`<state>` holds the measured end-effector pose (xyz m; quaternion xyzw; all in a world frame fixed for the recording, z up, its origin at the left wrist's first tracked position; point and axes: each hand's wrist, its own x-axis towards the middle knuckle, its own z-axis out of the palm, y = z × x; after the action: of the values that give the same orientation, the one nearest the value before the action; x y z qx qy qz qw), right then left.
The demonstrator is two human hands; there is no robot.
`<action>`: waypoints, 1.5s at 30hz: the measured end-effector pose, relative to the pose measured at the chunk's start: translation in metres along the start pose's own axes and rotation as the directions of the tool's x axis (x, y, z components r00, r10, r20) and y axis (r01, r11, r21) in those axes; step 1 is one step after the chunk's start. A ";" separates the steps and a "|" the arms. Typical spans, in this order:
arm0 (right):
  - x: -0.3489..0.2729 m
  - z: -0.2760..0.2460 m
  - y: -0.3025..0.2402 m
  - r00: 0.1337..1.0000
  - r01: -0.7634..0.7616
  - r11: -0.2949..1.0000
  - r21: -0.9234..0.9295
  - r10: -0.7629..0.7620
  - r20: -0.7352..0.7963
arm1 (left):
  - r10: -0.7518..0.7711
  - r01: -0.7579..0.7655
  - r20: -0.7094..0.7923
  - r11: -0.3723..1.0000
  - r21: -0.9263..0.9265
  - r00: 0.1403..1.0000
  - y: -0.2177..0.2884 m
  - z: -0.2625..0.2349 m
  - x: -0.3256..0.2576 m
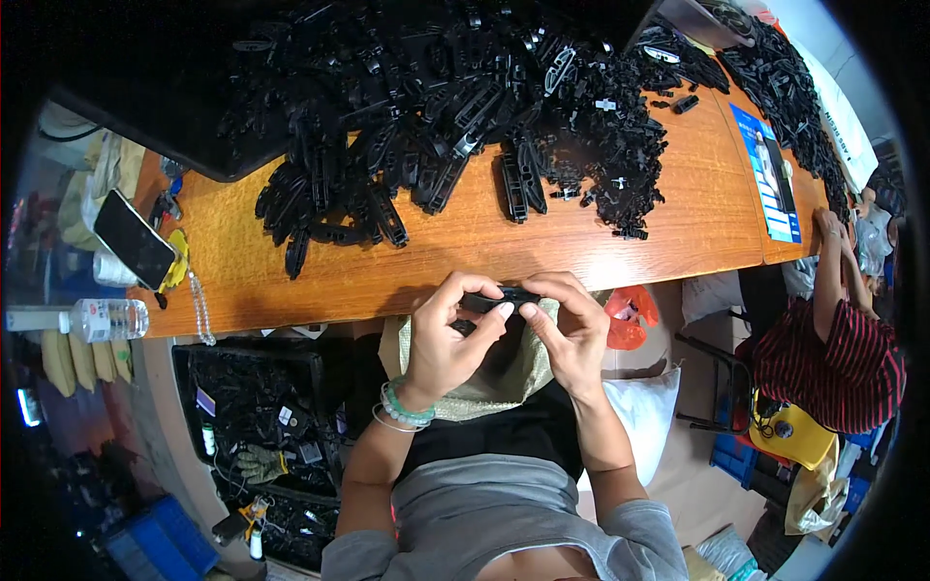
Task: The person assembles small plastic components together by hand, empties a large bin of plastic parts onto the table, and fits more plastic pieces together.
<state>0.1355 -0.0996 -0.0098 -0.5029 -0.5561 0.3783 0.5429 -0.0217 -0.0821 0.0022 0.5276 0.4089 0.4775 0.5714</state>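
Between both hands, just in front of the table's near edge, is a small black plastic part [501, 299]. My left hand [453, 329] pinches its left end with thumb and fingers; a green bead bracelet circles that wrist. My right hand [570, 329] grips the right end, thumb pressed against it. Fingers cover much of the part, so its full shape is hidden. Beyond the hands, a big heap of long black plastic parts [387, 136] covers the far middle of the table. Smaller black pieces [620, 165] are piled to its right.
The wooden table [426, 261] spans the view. At left are a phone [134, 238] on a stand and a plastic bottle [111, 320]. Below my hands a woven sack [465, 402] hangs open. A black crate [257, 426] stands lower left. Another person [823, 358] sits at right.
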 end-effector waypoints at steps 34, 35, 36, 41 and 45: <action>0.031 -0.020 0.003 1.000 -0.006 0.967 0.254 0.012 -0.022 | 0.077 -0.078 -0.021 0.996 -0.040 0.997 -0.005 0.008 0.014; 0.030 -0.019 0.002 1.000 -0.006 0.968 0.252 0.012 -0.022 | 0.077 -0.078 -0.020 0.996 -0.041 0.997 -0.005 0.006 0.013; 0.030 -0.018 0.001 0.998 0.065 0.990 0.125 -0.063 -0.027 | 0.064 -0.063 0.005 0.992 -0.109 0.998 -0.004 0.005 0.013; 0.026 -0.015 -0.006 0.974 0.206 0.937 -0.283 -0.223 -0.031 | -0.012 0.032 0.072 0.961 -0.273 0.997 0.001 0.000 0.014; 0.026 -0.011 -0.010 0.916 0.390 0.833 -0.392 -0.393 0.076 | -0.003 0.010 0.026 0.965 -0.263 1.000 -0.001 0.006 0.015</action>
<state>0.1473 -0.0779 0.0074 -0.4800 -0.7102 0.1355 0.4968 -0.0129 -0.0682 0.0019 0.4520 0.3362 0.5188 0.6431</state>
